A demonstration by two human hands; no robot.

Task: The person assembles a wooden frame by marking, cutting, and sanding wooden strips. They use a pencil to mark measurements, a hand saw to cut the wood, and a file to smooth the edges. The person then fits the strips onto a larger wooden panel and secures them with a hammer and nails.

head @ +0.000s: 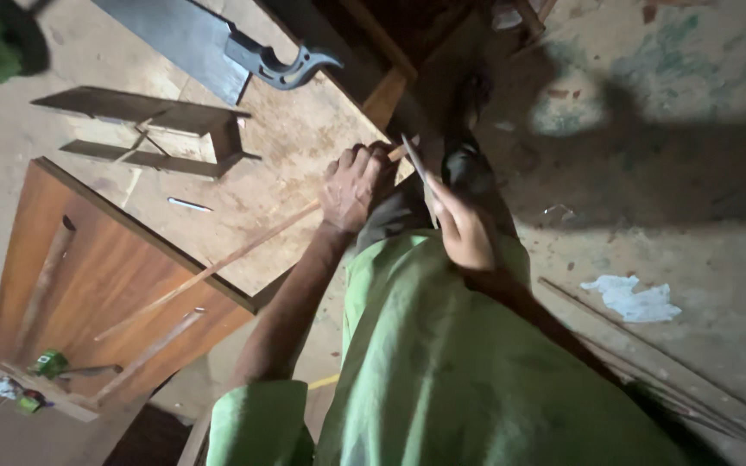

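Note:
My left hand (351,185) is closed around the near end of a long thin wooden strip (218,267). The strip lies slantwise across the dusty workbench (287,129), and the hand grips it at the bench's edge. My right hand (464,229) is just beside it and holds a slim, pale blade-like tool (416,164). The tool's tip points at the strip's end by my left fingers. Both forearms come out of green sleeves at the bottom of the view.
A hand saw (209,39) with a dark handle lies on the bench, beside dark wooden frame pieces (153,129). A brown board (105,276) with sticks on it rests farther along. On the floor are a white crumpled rag (632,298) and thin slats (649,354).

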